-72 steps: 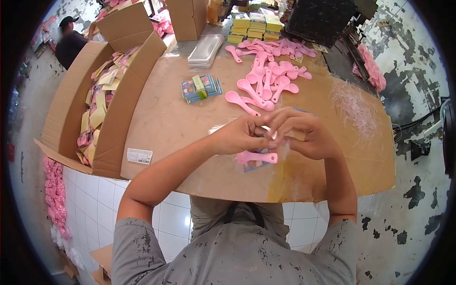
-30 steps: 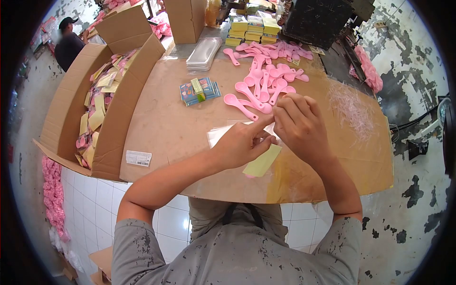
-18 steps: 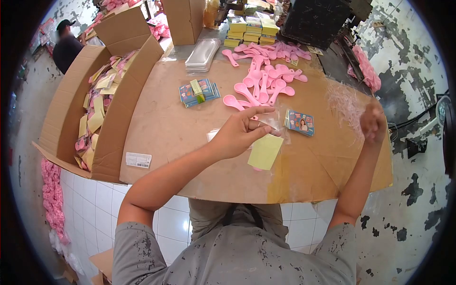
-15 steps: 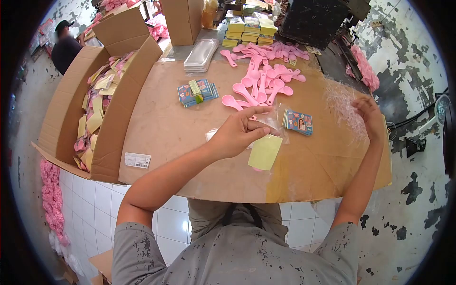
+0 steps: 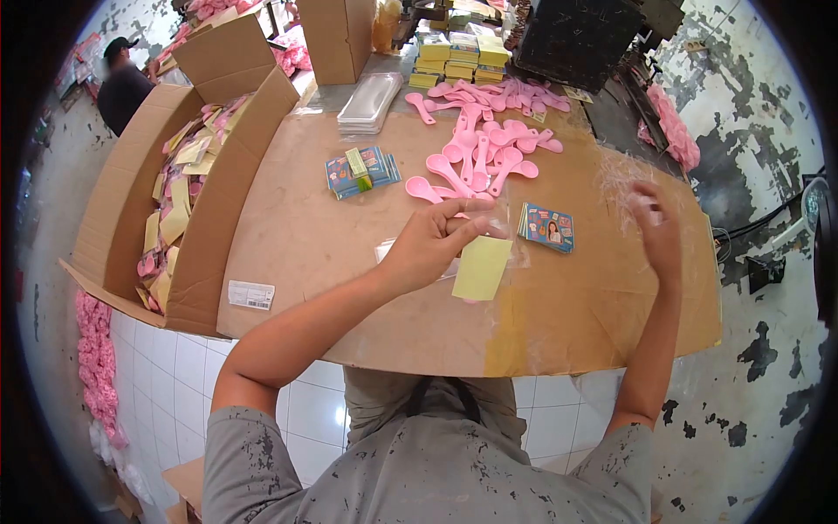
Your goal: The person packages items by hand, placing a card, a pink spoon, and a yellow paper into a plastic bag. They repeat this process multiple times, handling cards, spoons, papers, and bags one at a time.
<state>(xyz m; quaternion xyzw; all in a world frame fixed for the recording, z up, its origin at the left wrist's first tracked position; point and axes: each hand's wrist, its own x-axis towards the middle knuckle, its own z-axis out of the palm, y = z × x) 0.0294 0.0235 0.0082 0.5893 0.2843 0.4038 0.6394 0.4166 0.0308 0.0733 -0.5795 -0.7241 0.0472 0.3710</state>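
Note:
My left hand [image 5: 429, 245] pinches the top of a small clear bag with a pale yellow card [image 5: 482, 269] in it. A bit of pink shows below the card's lower edge. Away to the right, my right hand [image 5: 656, 229] is raised beside a heap of thin clear plastic strips [image 5: 618, 185]; motion smears its fingers. Between the hands lies a stack of blue printed cards [image 5: 547, 229]. Pink measuring spoons [image 5: 476, 148] are piled just beyond my left hand. Partly hidden under my left wrist is some clear or white plastic.
An open carton [image 5: 196, 262] of packed bags stands at the left. On the cardboard-topped table are a banded card bundle [image 5: 362, 171], a stack of clear bags [image 5: 370, 105] and a label [image 5: 251, 294]. Yellow card stacks [image 5: 460, 57] and a black machine [image 5: 576, 39] stand behind. Another person [image 5: 122, 87] sits far left.
My right hand has moved slightly left and its fingers are now blurred. My left hand has shifted a little left and up with the bag and yellow card.

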